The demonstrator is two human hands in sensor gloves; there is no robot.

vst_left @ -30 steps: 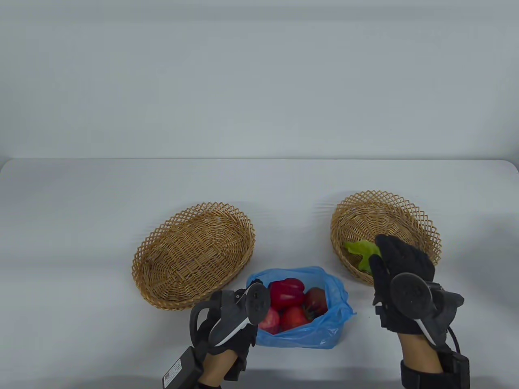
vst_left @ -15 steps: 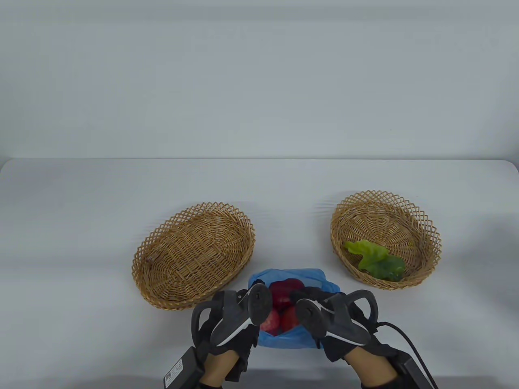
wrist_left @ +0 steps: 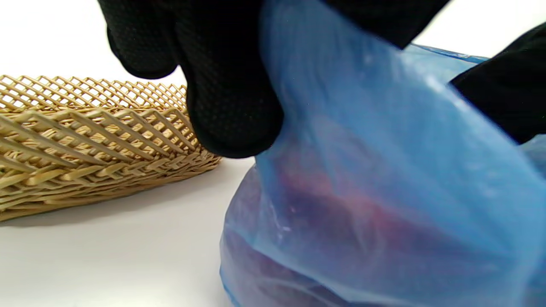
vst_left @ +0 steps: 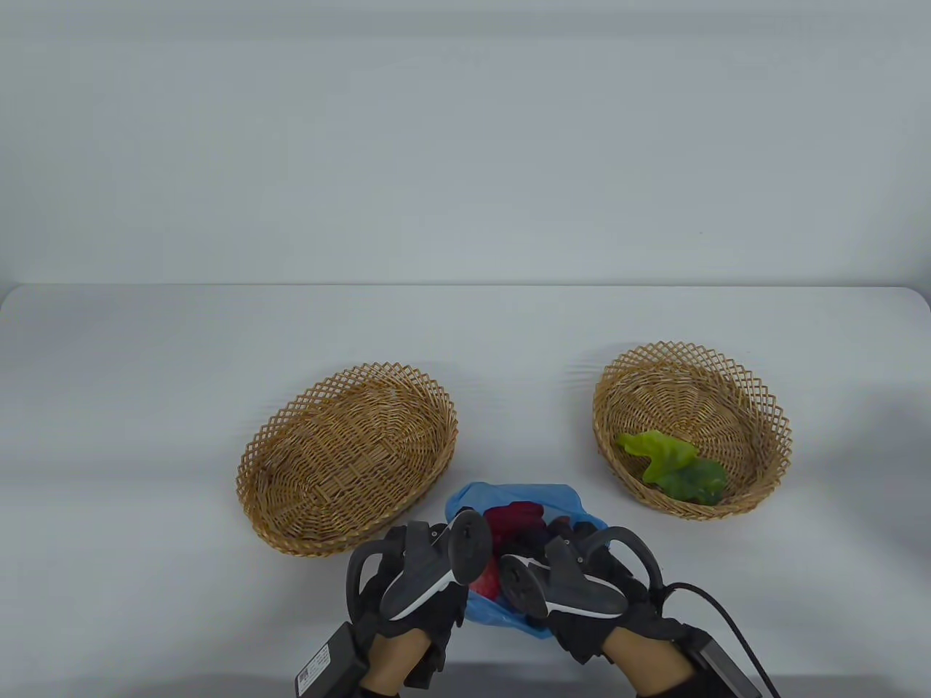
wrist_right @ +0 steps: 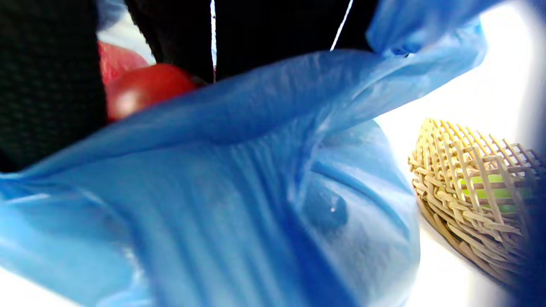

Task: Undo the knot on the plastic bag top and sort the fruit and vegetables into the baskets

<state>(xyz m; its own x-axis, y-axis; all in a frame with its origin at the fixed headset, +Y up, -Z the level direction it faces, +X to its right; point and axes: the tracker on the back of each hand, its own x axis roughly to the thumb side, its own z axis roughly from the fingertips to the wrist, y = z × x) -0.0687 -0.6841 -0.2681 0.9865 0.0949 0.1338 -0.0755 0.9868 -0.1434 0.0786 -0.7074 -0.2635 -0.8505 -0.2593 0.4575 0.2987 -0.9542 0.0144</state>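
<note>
At the near edge of the table [vst_left: 145,349], both gloved hands meet over the blue plastic bag [vst_left: 509,497]. Left hand [vst_left: 422,582] sits at the bag's left side; from its wrist camera the fingers [wrist_left: 230,106] curl down onto the film and pinch the rim, holding it up. Right hand [vst_left: 574,589] comes in from the bag's right, fingers reaching down into the open mouth; from its wrist camera they hang inside the bag close against a red, round fruit [wrist_right: 145,87], but whether they have closed on it cannot be told from any view. A tracker rides the back of each hand, and a black cable trails off from the right wrist toward the near right corner. Bag mouth is open, no knot showing. Inside it, dark red produce [vst_left: 515,518] at the far side and a paler pink-red piece [vst_left: 486,582] at the near left, partly hidden by the hands; through the film on the left more reddish shapes show, blurred. Bag rests on the table between the two wicker baskets and nearer the person than either. Left basket [vst_left: 349,458], oval, lies just beyond and left of the bag, close to the left hand, tilted with its left end nearer. Right basket [vst_left: 691,429], rounder, stands apart to the right of the bag and holds a green leafy vegetable [vst_left: 673,465] in its near half. Plain pale wall behind.
</note>
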